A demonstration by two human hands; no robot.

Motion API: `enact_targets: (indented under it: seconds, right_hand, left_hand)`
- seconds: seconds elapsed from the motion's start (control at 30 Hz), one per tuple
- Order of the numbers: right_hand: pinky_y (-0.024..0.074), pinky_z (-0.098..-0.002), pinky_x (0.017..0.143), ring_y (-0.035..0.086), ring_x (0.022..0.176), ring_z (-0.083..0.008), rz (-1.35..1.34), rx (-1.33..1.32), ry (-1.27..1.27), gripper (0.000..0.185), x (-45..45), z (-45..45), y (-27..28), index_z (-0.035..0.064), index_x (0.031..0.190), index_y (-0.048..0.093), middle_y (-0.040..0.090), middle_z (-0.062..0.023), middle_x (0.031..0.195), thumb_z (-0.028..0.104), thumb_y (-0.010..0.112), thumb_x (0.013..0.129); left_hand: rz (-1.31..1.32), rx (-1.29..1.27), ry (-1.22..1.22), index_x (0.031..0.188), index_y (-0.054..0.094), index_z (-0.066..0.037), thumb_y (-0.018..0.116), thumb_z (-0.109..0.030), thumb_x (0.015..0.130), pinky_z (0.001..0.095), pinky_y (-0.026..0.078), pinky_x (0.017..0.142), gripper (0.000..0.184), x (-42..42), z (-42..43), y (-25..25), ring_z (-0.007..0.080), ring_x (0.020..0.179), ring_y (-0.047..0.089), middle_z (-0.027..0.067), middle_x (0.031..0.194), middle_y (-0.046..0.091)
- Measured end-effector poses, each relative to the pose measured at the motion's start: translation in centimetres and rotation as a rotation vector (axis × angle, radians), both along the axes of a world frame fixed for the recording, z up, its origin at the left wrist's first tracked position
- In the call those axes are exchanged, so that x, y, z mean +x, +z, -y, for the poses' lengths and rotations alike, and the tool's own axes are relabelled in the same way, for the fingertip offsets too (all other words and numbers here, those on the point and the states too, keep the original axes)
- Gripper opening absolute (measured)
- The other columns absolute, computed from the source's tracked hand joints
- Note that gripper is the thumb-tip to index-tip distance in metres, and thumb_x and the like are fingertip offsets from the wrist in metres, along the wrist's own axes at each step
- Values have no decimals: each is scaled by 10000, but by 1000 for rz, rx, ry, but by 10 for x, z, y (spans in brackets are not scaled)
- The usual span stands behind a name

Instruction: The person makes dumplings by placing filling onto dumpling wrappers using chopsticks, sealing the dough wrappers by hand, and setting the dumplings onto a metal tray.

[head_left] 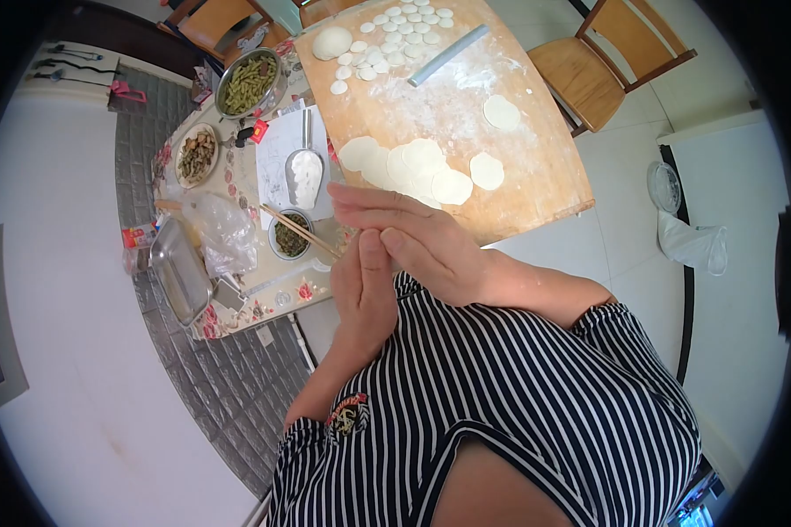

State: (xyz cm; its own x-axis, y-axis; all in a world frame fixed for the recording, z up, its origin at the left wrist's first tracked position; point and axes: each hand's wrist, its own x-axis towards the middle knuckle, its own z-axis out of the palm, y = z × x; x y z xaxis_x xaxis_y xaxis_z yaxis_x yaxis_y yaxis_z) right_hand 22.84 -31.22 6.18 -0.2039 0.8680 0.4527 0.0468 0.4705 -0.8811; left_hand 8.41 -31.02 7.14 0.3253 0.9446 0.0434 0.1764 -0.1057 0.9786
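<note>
Dough rounds (404, 167) just beyond right fingers (378, 200)

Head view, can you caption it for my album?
Left hand and right hand meet near dough rounds on a floury board.

Thin, pale dough wrappers (424, 156) lay flat on the board (538, 180), most overlapping near one edge. Chopsticks (312, 239) rested across a bowl (274, 247) of dark greens (287, 241).

One camera sits on the person's head. It looks forward and down, from close above the left grip (362, 279) and right grip (431, 244). The wooden worktop (536, 180) shows past them, the striped shirt (510, 378) below them.
</note>
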Motion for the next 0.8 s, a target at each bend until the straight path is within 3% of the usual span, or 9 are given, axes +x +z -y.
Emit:
enact_targets:
  seconds: [0.17,0.27,0.37,0.43,0.53,0.6,0.67,0.8]
  right_hand:
    - [325,-401,1116,415,1343,-345,-3,20,19,374,5,-4,-5,-89,1282,504,412,-240,1446,78,353,983]
    - [303,-407,1131,398,1356,-332,66,-29,-9,388,1,-3,2,-83,1313,482,418,-229,1445,111,462,978]
    - [403,-366,1065,477,1295,-276,-363,-283,-110,449,-9,4,13,-64,1340,467,459,-199,1409,109,583,942]
    - [502,-289,942,583,1153,-193,-435,-674,67,489,4,4,14,-47,1334,477,553,-151,1294,69,662,897]
    - [538,-228,839,635,1019,-132,-319,-729,35,430,5,-1,3,-46,1309,495,621,-107,1171,20,636,908]
    - [537,-235,846,637,1006,-129,-345,-711,30,414,7,-1,10,-49,1295,506,637,-102,1135,17,634,907]
    - [536,-241,853,640,993,-126,-370,-695,24,397,7,-2,11,-51,1281,517,653,-97,1099,14,633,907]
    - [533,-236,845,635,987,-118,-334,-678,-51,343,7,0,12,-44,1239,558,648,-98,1102,20,626,909]
  left_hand:
    - [-89,27,-38,1063,584,43,332,-263,1058,236,432,741,397,-1,-5,0,103,865,534,61,945,613]
    - [-77,-61,27,1051,597,33,303,-278,1061,260,449,753,428,2,-11,3,125,865,557,80,950,629]
    - [92,23,15,1031,604,20,277,-296,1061,293,455,771,456,-2,-29,6,148,841,555,85,938,610]
    - [-50,393,34,1003,609,13,280,-318,1056,309,447,805,470,-9,-42,-2,163,858,545,90,953,584]
    - [-76,330,2,979,596,14,322,-332,1047,302,431,832,447,-8,-39,1,160,904,534,83,976,563]
    - [-106,331,-5,991,589,12,351,-327,1044,301,431,831,417,-5,-36,4,151,904,531,72,974,562]
    - [5,78,58,1056,567,10,455,-254,1019,275,434,817,289,0,-32,8,126,892,532,57,995,563]
    - [219,-84,19,1102,547,8,579,-148,961,254,450,830,213,-6,-35,3,112,927,550,63,1034,577]
